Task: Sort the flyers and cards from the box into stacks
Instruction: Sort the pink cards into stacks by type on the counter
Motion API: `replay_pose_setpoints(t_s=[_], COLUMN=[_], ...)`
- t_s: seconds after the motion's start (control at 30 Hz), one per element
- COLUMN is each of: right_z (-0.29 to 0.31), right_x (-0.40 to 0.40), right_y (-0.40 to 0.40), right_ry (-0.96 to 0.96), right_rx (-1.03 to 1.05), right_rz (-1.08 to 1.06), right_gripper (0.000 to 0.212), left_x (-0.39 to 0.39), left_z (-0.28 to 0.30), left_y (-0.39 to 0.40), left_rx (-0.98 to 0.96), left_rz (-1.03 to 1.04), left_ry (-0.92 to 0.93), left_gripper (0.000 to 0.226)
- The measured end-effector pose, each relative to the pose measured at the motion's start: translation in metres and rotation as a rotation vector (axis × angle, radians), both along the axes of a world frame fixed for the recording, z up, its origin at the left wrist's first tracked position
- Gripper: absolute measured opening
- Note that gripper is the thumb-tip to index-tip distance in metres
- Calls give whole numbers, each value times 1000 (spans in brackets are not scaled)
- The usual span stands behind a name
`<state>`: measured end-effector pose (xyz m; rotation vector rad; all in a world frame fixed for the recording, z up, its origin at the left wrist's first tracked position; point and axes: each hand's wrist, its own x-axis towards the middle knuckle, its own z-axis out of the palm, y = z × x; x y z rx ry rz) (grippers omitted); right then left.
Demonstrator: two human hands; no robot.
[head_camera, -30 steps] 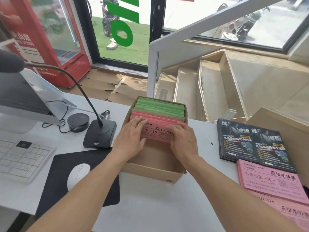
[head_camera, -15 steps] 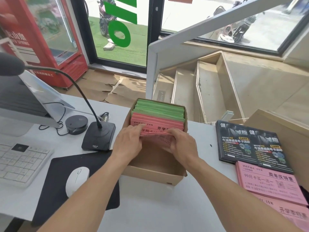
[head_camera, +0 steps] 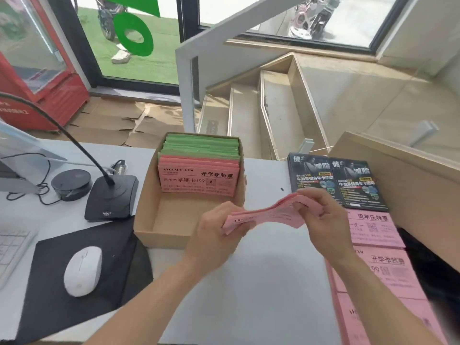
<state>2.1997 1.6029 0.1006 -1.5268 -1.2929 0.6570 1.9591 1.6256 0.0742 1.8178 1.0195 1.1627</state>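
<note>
- Head view, nearest first: left hand (head_camera: 219, 230) curls its fingers round one end of a pink bundle (head_camera: 263, 216).
- Right hand (head_camera: 321, 210) pinches the other end, and the bundle sags between them above the desk (head_camera: 261, 282).
- Beyond, the box (head_camera: 149, 215) holds pink cards (head_camera: 199, 180), with green ones (head_camera: 201, 145) behind.

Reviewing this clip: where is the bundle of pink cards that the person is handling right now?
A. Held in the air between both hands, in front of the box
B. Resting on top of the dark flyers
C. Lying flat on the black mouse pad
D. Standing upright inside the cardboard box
A: the left hand and right hand each grip an end of the sagging pink bundle, outside and in front of the cardboard box.
</note>
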Motion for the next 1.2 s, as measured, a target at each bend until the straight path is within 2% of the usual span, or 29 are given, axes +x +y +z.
replay_pose_setpoints(t_s=[0.1, 0.23, 0.33, 0.43, 0.53, 0.67, 0.73, 0.83, 1.0, 1.2], right_z=[-9, -25, -43, -59, -64, -51, -41, -33, -37, -52], right_x=[24, 42, 52, 62, 68, 76, 94, 135, 195, 227], right_y=[-26, -46, -54, -61, -65, -72, -79, -97, -127, -138], right_ry=[-23, -30, -73, -81, -80, 39, 134, 155, 92, -48], right_rx=[-69, -132, -285, -342, -378, -321, -304, -319, -414, -452], right_rz=[-17, -9, 110, 139, 155, 140, 66, -57, -224, -340], right_gripper=[35, 35, 37, 43, 42, 41, 41, 41, 44, 48], left_x=[26, 40, 45, 47, 56, 75, 92, 127, 195, 244], left_z=[-18, -33, -49, -58, -51, -33, -28, -31, -45, -53], left_y=[-21, -46, -66, -80, -89, -95, -94, -92, -92, -82], left_rx=[9, -150, -270, -388, -462, -425, -457, -558, -681, -678], left_rz=[-9, -1, 64, 160, 302, 429, 379, 258, 92, 98], left_ry=[25, 66, 101, 60, -33, -82, -122, -125, 35, 165], left_gripper=[13, 7, 27, 39, 39, 42, 46, 51, 60, 67])
